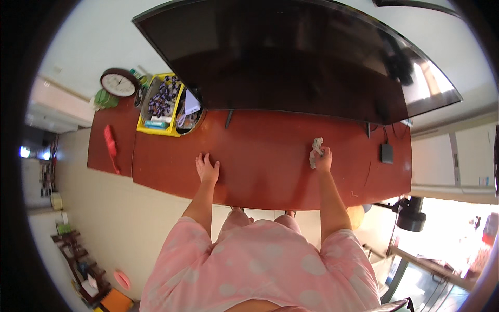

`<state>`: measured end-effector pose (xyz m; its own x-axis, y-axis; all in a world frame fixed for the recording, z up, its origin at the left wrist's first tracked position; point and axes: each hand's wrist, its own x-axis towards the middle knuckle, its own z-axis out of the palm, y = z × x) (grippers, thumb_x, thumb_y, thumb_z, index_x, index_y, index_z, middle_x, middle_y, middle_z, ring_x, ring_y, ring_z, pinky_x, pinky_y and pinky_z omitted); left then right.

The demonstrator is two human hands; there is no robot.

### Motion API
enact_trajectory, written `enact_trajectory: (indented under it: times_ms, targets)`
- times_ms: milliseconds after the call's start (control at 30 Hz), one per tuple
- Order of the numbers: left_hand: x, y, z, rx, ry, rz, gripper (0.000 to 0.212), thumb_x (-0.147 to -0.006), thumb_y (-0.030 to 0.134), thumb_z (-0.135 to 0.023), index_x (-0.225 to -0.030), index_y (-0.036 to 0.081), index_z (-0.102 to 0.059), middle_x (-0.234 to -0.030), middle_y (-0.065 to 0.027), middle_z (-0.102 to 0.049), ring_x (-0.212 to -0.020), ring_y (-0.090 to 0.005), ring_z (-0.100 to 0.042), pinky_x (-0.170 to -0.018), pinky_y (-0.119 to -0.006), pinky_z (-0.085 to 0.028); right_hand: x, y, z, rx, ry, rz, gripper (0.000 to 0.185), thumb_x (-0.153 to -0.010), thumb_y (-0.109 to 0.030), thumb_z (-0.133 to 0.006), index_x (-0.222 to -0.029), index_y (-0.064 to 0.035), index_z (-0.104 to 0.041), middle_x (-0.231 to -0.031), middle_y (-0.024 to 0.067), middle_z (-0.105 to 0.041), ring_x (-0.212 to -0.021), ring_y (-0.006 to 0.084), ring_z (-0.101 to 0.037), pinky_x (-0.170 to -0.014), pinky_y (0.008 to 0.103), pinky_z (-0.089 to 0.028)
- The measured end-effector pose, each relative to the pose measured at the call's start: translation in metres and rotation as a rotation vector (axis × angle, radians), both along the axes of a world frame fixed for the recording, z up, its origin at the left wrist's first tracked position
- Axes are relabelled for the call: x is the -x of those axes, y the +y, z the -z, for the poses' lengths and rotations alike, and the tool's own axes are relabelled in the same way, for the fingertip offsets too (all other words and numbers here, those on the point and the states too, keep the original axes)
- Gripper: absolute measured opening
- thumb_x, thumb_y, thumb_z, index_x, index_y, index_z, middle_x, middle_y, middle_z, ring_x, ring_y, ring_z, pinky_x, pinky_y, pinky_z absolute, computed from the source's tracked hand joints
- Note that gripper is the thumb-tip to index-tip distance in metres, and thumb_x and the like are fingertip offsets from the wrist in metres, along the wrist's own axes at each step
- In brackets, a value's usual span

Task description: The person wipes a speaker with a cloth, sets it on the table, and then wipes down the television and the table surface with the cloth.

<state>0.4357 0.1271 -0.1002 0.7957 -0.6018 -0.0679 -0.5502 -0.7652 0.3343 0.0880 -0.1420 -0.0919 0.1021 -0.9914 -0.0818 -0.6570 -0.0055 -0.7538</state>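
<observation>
My right hand (324,158) grips a crumpled pale cloth (316,148) against the red-brown tabletop (265,156), right of the middle. Part of the cloth is hidden under my fingers. Farther left, my left hand (207,167) rests on the same surface with its fingers apart and nothing in it. Beyond both hands stands a large flat-screen television (296,58), its screen dark. One of its feet (229,119) meets the tabletop beyond my left hand.
At the back left sit a yellow basket (159,132) of small packets, a round container (200,119) holding a white device, and a round clock (119,83). A red brush-like object (110,146) lies at left. A black power adapter (386,153) with cables lies at right.
</observation>
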Motion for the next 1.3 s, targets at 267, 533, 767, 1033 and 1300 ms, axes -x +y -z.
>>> enact_trajectory:
  times_ms: [267, 533, 767, 1033, 1300]
  targets:
    - [-0.082, -0.011, 0.020, -0.118, -0.178, -0.040, 0.056, -0.088, 0.035, -0.049, -0.138, 0.015, -0.035, -0.148, -0.0101, -0.025, -0.139, -0.0285, -0.017, -0.111, -0.049, -0.017, -0.099, 0.033, 0.005, -0.255, -0.238, 0.443, 0.031, -0.081, -0.019, -0.068, -0.100, -0.0012, -0.052, -0.105, 0.0130, -0.056, -0.097, 0.0243, -0.054, -0.083, 0.0355, -0.045]
    - [-0.079, -0.020, 0.025, -0.108, -0.322, 0.002, 0.053, -0.089, 0.035, -0.042, -0.137, 0.015, -0.036, -0.147, -0.0092, -0.027, -0.138, -0.0281, -0.022, -0.110, -0.048, -0.018, -0.150, -0.033, 0.014, 0.027, -0.720, 0.651, 0.039, -0.088, -0.009, -0.059, -0.124, 0.0018, -0.050, -0.113, 0.0085, -0.052, -0.100, 0.0189, -0.054, -0.087, 0.0314, -0.045]
    - [-0.080, -0.016, 0.023, -0.077, -0.317, -0.018, 0.052, -0.088, 0.035, -0.042, -0.136, 0.014, -0.038, -0.146, -0.0113, -0.028, -0.137, -0.0291, -0.023, -0.110, -0.048, -0.020, -0.222, -0.026, -0.011, 0.021, -0.902, 0.771, 0.031, -0.088, -0.003, -0.056, -0.118, 0.0031, -0.049, -0.113, 0.0065, -0.048, -0.101, 0.0172, -0.050, -0.089, 0.0279, -0.041]
    - [-0.077, -0.021, 0.020, -0.046, -0.305, -0.017, 0.053, -0.087, 0.034, -0.044, -0.136, 0.014, -0.038, -0.146, -0.0113, -0.029, -0.136, -0.0297, -0.023, -0.110, -0.049, -0.021, -0.261, 0.022, -0.009, 0.064, -0.571, 0.371, 0.029, -0.088, 0.000, -0.053, -0.117, 0.0017, -0.055, -0.109, 0.0080, -0.046, -0.100, 0.0221, -0.050, -0.090, 0.0265, -0.038]
    - [-0.080, -0.017, 0.026, -0.023, -0.353, -0.012, 0.052, -0.087, 0.033, -0.046, -0.134, 0.014, -0.039, -0.145, -0.0111, -0.031, -0.135, -0.0304, -0.027, -0.108, -0.049, -0.024, -0.228, 0.021, 0.001, -0.063, -0.718, 0.400, 0.029, -0.090, -0.004, -0.054, -0.119, 0.0004, -0.051, -0.110, 0.0101, -0.046, -0.102, 0.0230, -0.051, -0.093, 0.0310, -0.040]
